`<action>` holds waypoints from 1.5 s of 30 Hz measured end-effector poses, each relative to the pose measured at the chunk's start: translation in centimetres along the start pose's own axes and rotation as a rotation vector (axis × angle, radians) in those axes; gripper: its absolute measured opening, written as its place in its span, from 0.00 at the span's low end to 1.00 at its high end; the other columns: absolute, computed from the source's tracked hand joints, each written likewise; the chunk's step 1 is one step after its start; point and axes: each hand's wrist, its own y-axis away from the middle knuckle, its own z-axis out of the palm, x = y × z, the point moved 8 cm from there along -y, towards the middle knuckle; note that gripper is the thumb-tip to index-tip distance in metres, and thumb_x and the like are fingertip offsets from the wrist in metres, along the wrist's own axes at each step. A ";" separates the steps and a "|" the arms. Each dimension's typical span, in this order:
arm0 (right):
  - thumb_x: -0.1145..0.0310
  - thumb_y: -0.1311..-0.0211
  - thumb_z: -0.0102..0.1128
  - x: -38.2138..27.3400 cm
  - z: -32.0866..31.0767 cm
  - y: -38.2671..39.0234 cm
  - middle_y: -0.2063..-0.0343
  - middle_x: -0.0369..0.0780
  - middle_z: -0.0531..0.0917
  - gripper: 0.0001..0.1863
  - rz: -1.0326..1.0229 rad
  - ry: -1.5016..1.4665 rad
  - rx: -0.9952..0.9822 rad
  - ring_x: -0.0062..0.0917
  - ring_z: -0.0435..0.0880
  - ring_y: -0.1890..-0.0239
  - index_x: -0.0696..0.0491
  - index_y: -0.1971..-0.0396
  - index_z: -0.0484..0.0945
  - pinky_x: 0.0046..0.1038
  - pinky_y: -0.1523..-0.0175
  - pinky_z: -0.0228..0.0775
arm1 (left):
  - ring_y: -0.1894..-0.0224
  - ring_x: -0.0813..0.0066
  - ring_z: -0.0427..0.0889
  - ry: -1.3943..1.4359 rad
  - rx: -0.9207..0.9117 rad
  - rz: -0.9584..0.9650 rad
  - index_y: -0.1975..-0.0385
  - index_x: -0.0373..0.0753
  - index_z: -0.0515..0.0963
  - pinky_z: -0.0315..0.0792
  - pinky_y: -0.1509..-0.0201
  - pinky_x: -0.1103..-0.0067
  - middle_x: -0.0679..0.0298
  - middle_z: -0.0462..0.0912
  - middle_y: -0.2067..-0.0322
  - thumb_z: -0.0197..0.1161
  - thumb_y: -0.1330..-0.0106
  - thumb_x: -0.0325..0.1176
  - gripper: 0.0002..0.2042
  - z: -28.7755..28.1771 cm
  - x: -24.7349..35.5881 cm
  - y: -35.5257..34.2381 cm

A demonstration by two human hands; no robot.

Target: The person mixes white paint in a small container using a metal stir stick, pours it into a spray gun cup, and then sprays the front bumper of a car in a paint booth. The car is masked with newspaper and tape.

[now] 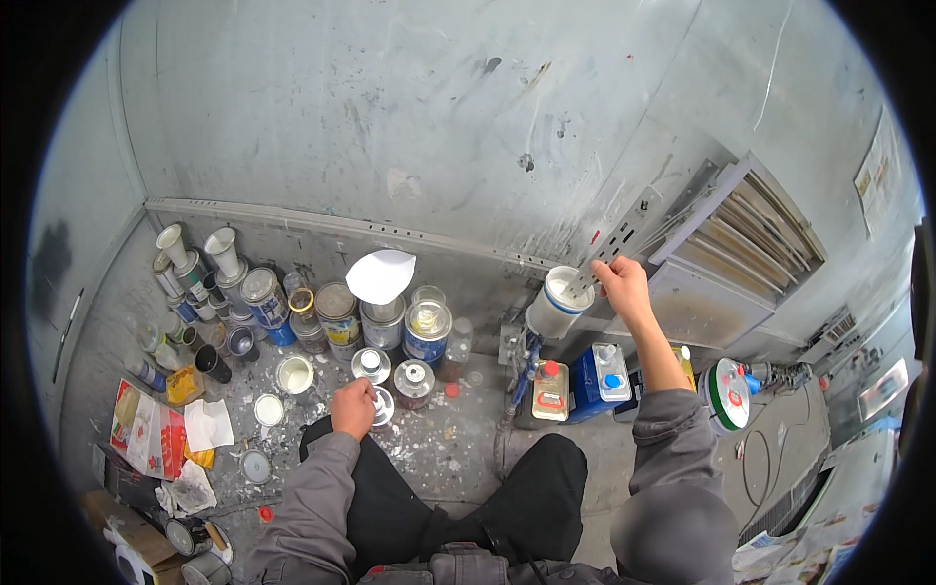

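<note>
Between the thumb and fingers of my right hand (626, 286) is a flat mixing stick (579, 284) with slots, slanting down into a white mixing cup (551, 310). Pale liquid shows inside the cup, which rests at the top of a wall-mounted holder. Over my left knee, my left hand (353, 409) is closed, its fingers against the edge of a round silver lidded container (384, 406). What lies inside that grip is hidden. Close by stand a squat metal can (370, 365) and a clear bottle with a silver top (414, 383).
Paint cans (338, 312) line the wall, with a white paper cone (381, 276) on one. Open cups and lids lie at left. Below the cup stand a red-capped metal can (551, 392) and blue can (597, 384). A filter rack (746, 229) projects from the right wall.
</note>
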 end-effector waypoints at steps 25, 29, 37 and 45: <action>0.57 0.33 0.72 -0.1 -2.1 -1.5 0.84 0.41 0.83 0.22 -0.017 -0.007 0.108 0.24 0.82 0.81 0.61 0.77 0.82 0.31 0.72 0.72 | 0.64 0.43 0.86 -0.019 -0.014 -0.013 0.74 0.40 0.81 0.77 0.59 0.54 0.51 0.87 0.71 0.57 0.39 0.23 0.06 0.3 -0.4 -0.1; 0.58 0.33 0.72 0.5 -0.9 -0.8 0.84 0.42 0.83 0.21 -0.042 0.043 0.074 0.24 0.82 0.81 0.62 0.77 0.82 0.31 0.72 0.72 | 0.64 0.43 0.86 -0.016 -0.001 -0.002 0.74 0.40 0.82 0.77 0.59 0.54 0.51 0.87 0.71 0.58 0.39 0.23 0.07 0.1 -0.2 -0.1; 0.57 0.33 0.72 -0.1 -1.0 -0.9 0.85 0.41 0.83 0.22 0.002 -0.080 0.086 0.22 0.82 0.81 0.62 0.77 0.82 0.30 0.72 0.72 | 0.63 0.43 0.86 -0.017 -0.006 -0.003 0.74 0.40 0.82 0.77 0.59 0.54 0.51 0.87 0.70 0.57 0.39 0.22 0.07 0.2 -0.2 -0.1; 0.59 0.33 0.72 0.2 -0.2 -0.1 0.84 0.42 0.83 0.21 -0.099 0.038 0.093 0.23 0.82 0.81 0.63 0.76 0.82 0.32 0.71 0.74 | 0.63 0.43 0.86 -0.013 -0.007 -0.019 0.74 0.40 0.81 0.77 0.59 0.55 0.51 0.87 0.70 0.57 0.39 0.23 0.07 -0.1 -0.1 0.0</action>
